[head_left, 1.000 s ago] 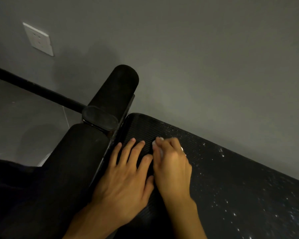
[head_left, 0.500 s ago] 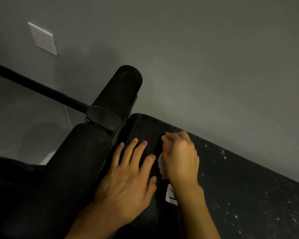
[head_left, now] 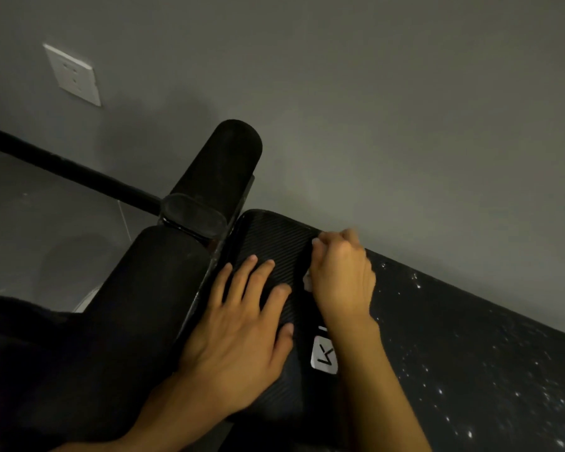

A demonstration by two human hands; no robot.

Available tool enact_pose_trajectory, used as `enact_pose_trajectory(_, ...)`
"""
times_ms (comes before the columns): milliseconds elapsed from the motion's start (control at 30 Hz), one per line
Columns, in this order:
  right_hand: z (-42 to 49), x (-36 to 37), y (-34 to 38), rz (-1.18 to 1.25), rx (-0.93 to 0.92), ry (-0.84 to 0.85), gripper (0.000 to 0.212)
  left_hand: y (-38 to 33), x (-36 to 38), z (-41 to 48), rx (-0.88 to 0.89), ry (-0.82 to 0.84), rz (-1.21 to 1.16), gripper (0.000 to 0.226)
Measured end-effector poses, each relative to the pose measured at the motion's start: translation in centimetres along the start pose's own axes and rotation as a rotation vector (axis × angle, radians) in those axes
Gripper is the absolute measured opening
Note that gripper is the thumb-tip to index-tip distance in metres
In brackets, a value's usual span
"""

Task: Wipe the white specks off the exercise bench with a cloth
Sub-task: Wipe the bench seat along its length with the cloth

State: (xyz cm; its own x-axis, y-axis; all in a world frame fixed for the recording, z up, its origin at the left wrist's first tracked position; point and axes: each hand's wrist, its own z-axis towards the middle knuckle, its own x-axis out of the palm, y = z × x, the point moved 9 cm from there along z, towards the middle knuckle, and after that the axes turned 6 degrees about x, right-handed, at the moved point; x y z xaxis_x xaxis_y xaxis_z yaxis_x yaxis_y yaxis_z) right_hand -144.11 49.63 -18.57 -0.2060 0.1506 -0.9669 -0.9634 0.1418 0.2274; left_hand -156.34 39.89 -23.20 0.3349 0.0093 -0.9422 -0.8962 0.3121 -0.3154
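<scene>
White cloth (head_left: 307, 282) bunched in right hand (head_left: 341, 278); left hand (head_left: 242, 337) flat on bench (head_left: 454, 337).

The left hand (head_left: 242, 340) lies flat, palm down, its fingers (head_left: 258, 278) spread and straight, thumb out to the side. Just beside those fingertips, the right hand (head_left: 341, 275) is curled into a loose fist, knuckles up, its fingers (head_left: 327, 243) bunched and blurred, forearm bare.
</scene>
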Motion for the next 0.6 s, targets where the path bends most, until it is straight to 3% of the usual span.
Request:
enact_pose_trajectory(100, 0.7, 0.0, 0.2, 0.023, -0.012, 0.003, 0.032, 0.0, 0.0, 0.0, -0.007, 0.0, 0.003, 0.049)
enact_pose_trajectory(333, -12.3, -0.9, -2.2, 0.138, 0.008, 0.014, 0.017, 0.0, -0.1, -0.1, 0.008, -0.026, -0.004, 0.048)
enact_pose_trajectory(600, -9.9, -0.8, -1.8, 0.2, -0.013, -0.019, 0.015, -0.1, 0.1, -0.2, 0.015, -0.018, 0.019, 0.05)
